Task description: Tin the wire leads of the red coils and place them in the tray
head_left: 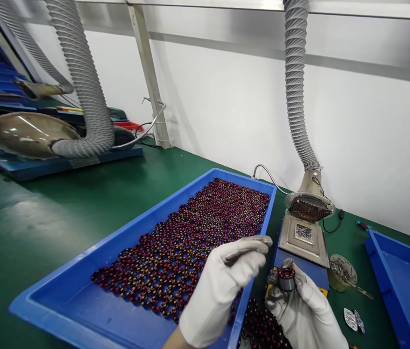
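Note:
Both my hands wear white gloves with greyed fingertips. My left hand (223, 283) hovers over the right rim of a long blue tray (59, 291), fingers stretched forward and nothing seen in them. Rows of small black ring-shaped parts (186, 237) with red and copper-coloured dots fill much of that tray. Between the fingertips of my right hand (303, 310) is a small black cylindrical part (287, 279) with a red-dotted ring top. It is held in front of a blue-based heating unit (304, 242) with a shiny square opening. More dark ring parts (263, 327) lie below, partly hidden by my right hand.
An exhaust hood (308, 198) on a grey hose hangs just behind the heating unit. A cup of metal bits (342, 273) and foil-like scraps (354, 320) lie to the right, beside another blue tray (408, 281). A second hose (81, 82) and brownish hood (30, 134) occupy the left.

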The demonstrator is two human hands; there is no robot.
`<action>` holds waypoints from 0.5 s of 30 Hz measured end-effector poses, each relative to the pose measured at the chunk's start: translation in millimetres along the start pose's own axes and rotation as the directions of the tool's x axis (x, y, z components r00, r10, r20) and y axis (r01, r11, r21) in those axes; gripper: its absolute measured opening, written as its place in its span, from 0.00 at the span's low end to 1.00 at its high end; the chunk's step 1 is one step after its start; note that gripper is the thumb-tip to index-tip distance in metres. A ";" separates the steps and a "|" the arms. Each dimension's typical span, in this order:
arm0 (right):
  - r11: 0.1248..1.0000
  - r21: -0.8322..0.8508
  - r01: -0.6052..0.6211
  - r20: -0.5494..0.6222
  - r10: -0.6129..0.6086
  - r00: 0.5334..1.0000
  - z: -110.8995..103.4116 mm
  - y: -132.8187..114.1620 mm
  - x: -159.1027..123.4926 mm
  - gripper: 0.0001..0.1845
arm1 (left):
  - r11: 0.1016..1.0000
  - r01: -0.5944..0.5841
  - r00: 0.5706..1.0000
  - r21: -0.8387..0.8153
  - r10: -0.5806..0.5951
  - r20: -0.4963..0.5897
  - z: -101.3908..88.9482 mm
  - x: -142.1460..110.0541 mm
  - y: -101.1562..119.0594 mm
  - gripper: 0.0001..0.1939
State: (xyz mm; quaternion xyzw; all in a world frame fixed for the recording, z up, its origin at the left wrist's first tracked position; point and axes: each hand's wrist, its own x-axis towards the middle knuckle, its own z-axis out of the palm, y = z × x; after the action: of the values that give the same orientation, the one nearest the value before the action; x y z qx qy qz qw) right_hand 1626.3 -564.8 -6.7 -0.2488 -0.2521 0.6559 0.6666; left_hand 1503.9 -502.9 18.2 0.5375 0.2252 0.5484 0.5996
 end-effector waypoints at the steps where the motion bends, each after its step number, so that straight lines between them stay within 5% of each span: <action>1: 1.000 -0.012 0.011 0.000 -0.011 1.000 -3.3 0.3 0.7 0.12 | 0.996 0.039 0.996 0.084 -0.045 0.071 -1.8 0.8 3.2 0.11; 4: 0.998 -0.040 0.039 -0.010 -0.040 0.999 -8.5 1.6 1.5 0.14 | 0.969 0.117 0.960 0.218 -0.167 0.224 -1.4 0.9 8.1 0.11; 11: 0.998 -0.063 0.012 0.041 -0.009 0.999 -5.0 0.6 0.1 0.16 | 0.962 0.223 0.971 -0.160 -0.206 0.118 12.9 -12.1 -4.3 0.01; 15: 0.993 -0.115 0.024 0.079 -0.015 0.997 -13.8 0.9 2.9 0.17 | 0.915 0.139 0.989 -0.380 -0.147 0.009 9.8 -12.4 -0.8 0.04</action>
State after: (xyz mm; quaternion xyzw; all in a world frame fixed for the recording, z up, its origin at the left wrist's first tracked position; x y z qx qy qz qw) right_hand 1634.8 -561.8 -17.6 -0.2591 -0.3180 0.6427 0.6471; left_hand 1509.0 -517.9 16.7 0.3882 0.1594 0.5416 0.7284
